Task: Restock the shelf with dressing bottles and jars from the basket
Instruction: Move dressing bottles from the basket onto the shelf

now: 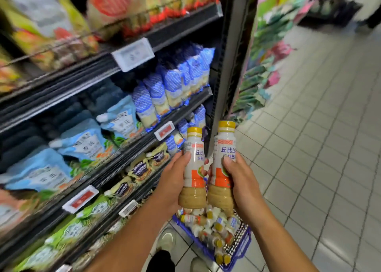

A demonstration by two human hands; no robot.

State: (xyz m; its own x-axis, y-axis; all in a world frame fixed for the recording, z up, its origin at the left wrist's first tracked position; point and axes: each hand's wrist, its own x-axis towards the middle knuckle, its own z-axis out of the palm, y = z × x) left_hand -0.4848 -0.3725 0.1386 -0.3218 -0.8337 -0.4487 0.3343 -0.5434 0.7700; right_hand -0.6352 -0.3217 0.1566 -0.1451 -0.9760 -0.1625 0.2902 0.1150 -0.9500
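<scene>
Between the shelving and the tiled aisle, two bottles held up side by side, both upright. Left hand (172,186) wrapped around the left bottle (193,168), thumb across the white label, fingers behind. Right hand (240,180) clamped on the right bottle (223,164), thumb over the label front. Both bottles: yellow caps, white-and-orange labels, tan dressing visible in the clear lower part. Bottles just beside each other, nearly touching at the base; right one sits a bit higher.

Below the hands, blue basket (239,253) on the floor (319,127), filled with more small bottles lying jumbled, yellow caps showing. Shoes (168,239) of the person next to the basket's left side.

Left of frame, dark shelves (115,146) in several tiers. Blue-and-white squeeze packs (175,82) on the tier level with the bottle caps and above, light blue pouches (121,119) further left, green pouches (86,220) on a lower tier. Price tags (133,54) clipped to shelf edges, some red. Top tier blurred, contents unclear. Grey upright post (231,65) at the shelf end, colourful display beyond it, blurred.
</scene>
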